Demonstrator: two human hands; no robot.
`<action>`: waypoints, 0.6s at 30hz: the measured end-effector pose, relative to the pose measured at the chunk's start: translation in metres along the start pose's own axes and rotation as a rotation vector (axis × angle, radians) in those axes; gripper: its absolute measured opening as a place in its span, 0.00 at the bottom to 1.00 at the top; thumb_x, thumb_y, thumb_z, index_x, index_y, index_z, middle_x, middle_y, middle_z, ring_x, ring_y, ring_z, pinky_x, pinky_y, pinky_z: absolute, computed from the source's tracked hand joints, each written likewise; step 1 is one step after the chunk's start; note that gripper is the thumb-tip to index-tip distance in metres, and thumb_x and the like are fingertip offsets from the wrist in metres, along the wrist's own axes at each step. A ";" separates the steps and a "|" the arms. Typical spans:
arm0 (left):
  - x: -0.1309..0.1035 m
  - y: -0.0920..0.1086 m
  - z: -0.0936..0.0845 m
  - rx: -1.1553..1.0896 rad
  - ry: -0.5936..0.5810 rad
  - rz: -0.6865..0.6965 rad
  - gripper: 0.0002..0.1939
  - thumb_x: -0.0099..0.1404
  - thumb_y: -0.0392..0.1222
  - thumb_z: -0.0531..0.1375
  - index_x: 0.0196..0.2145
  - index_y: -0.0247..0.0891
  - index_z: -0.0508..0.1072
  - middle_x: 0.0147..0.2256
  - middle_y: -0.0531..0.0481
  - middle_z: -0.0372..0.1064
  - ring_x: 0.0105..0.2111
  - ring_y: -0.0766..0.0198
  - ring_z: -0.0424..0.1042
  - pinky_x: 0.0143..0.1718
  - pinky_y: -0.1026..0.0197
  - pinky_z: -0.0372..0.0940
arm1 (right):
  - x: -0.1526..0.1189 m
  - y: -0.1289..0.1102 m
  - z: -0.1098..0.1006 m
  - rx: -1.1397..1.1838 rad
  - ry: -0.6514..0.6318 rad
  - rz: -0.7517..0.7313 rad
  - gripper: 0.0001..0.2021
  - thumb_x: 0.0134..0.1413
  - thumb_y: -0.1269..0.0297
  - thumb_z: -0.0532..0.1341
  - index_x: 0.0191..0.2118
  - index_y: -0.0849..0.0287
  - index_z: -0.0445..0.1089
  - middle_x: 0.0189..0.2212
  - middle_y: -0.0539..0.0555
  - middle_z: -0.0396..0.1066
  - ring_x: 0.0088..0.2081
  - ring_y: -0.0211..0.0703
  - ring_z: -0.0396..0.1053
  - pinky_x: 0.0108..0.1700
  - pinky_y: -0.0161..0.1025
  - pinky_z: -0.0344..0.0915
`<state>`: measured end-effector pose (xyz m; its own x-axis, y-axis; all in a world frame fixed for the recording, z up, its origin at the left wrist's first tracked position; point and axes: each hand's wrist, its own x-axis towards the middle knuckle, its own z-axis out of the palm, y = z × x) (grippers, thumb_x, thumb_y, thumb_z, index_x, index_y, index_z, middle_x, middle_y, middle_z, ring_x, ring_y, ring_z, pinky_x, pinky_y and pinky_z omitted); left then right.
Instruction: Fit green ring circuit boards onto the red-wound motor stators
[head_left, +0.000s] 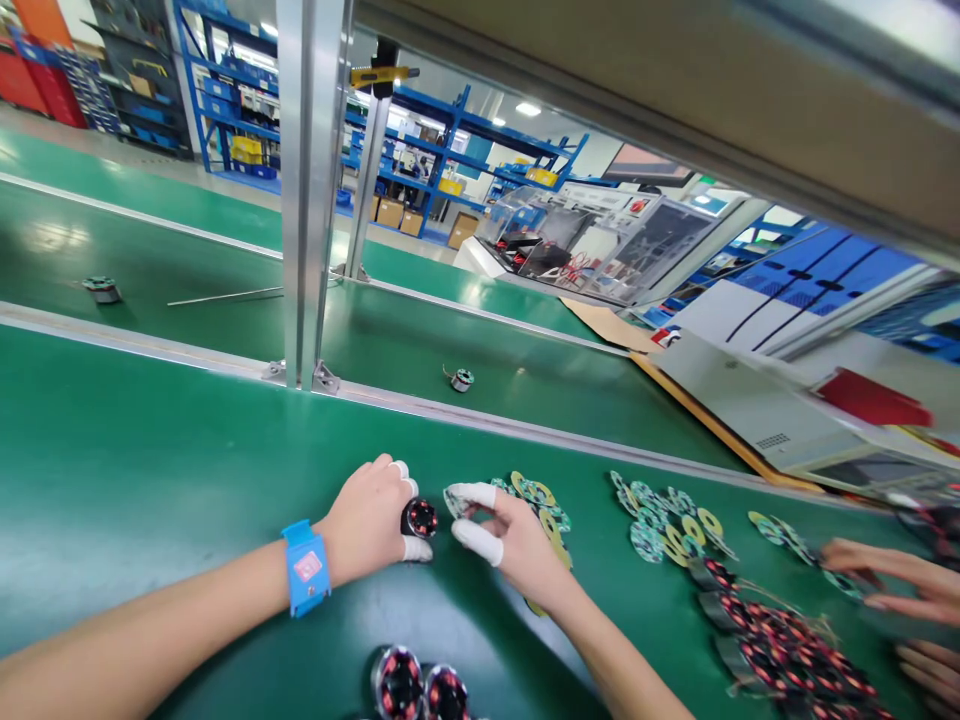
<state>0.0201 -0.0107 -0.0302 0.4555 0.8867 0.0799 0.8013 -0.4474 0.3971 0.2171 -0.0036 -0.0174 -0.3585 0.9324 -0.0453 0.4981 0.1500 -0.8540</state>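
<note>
My left hand (375, 525), with white finger cots and a blue wristband, grips a small round black motor part (419, 518) with reddish windings facing up. Just right of it, my right hand (510, 535) pinches a thin disc (456, 500) between thumb and forefinger, both in white cots. The disc and the motor part are a short gap apart. Beside and partly behind my right hand lies a pile of green and yellow ring-shaped discs (536, 492). More black motor parts (398, 684) stand at the bottom edge, below my hands.
Another pile of discs (652, 520) and many motor parts (787, 640) lie to the right, near another person's hands (892, 580). One wound part (462, 380) sits on the belt, another (103, 290) farther left. A metal post (307, 200) rises beyond my left hand.
</note>
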 end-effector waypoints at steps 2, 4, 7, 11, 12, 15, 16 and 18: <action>0.002 -0.001 0.002 -0.008 -0.011 0.003 0.21 0.47 0.57 0.66 0.29 0.36 0.71 0.31 0.48 0.66 0.35 0.55 0.63 0.33 0.57 0.58 | 0.001 -0.004 0.006 -0.036 -0.047 -0.068 0.16 0.45 0.60 0.62 0.41 0.60 0.71 0.31 0.53 0.68 0.26 0.38 0.66 0.27 0.36 0.69; 0.003 -0.001 0.002 -0.004 -0.015 0.003 0.21 0.50 0.58 0.64 0.29 0.36 0.71 0.32 0.47 0.66 0.35 0.55 0.63 0.34 0.57 0.58 | 0.001 -0.006 0.012 -0.131 -0.057 -0.171 0.15 0.48 0.61 0.62 0.42 0.59 0.71 0.34 0.55 0.69 0.30 0.40 0.67 0.31 0.38 0.70; 0.004 0.000 0.001 0.008 -0.023 0.001 0.22 0.53 0.60 0.62 0.29 0.35 0.71 0.32 0.45 0.67 0.35 0.55 0.63 0.35 0.56 0.58 | 0.000 -0.004 0.019 -0.298 -0.025 -0.295 0.15 0.52 0.61 0.60 0.46 0.59 0.69 0.39 0.58 0.70 0.35 0.44 0.68 0.35 0.42 0.70; 0.004 0.001 0.003 0.018 -0.033 -0.009 0.23 0.55 0.61 0.59 0.29 0.35 0.70 0.32 0.45 0.66 0.36 0.55 0.64 0.35 0.55 0.58 | -0.004 0.004 0.021 -0.451 0.037 -0.388 0.16 0.55 0.62 0.58 0.49 0.58 0.68 0.42 0.61 0.70 0.43 0.49 0.69 0.44 0.46 0.69; 0.003 0.001 0.004 0.019 -0.028 -0.010 0.23 0.55 0.62 0.58 0.29 0.35 0.70 0.32 0.45 0.66 0.36 0.54 0.64 0.35 0.55 0.58 | -0.005 0.005 0.021 -0.478 0.046 -0.399 0.16 0.56 0.62 0.58 0.49 0.59 0.68 0.42 0.61 0.71 0.43 0.50 0.69 0.44 0.47 0.69; 0.003 0.000 0.006 0.016 -0.019 -0.012 0.24 0.57 0.63 0.56 0.28 0.35 0.70 0.32 0.44 0.66 0.36 0.54 0.64 0.35 0.55 0.59 | -0.007 0.007 0.021 -0.527 0.051 -0.393 0.15 0.57 0.62 0.57 0.49 0.59 0.69 0.41 0.61 0.72 0.42 0.49 0.70 0.43 0.45 0.70; 0.003 0.000 0.006 0.013 -0.019 -0.014 0.24 0.57 0.63 0.56 0.28 0.35 0.70 0.31 0.44 0.66 0.36 0.54 0.64 0.35 0.55 0.59 | -0.007 0.007 0.021 -0.532 0.049 -0.386 0.15 0.57 0.63 0.57 0.49 0.58 0.69 0.40 0.61 0.72 0.41 0.49 0.70 0.42 0.45 0.70; 0.003 0.000 0.007 0.009 -0.019 -0.017 0.24 0.57 0.63 0.56 0.28 0.35 0.70 0.31 0.44 0.67 0.36 0.54 0.64 0.35 0.55 0.59 | -0.008 0.006 0.023 -0.533 0.055 -0.371 0.15 0.56 0.65 0.57 0.49 0.58 0.69 0.40 0.60 0.72 0.40 0.49 0.71 0.41 0.44 0.70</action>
<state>0.0240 -0.0091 -0.0364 0.4491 0.8918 0.0554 0.8123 -0.4333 0.3904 0.2048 -0.0175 -0.0340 -0.5480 0.8006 0.2423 0.6773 0.5947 -0.4332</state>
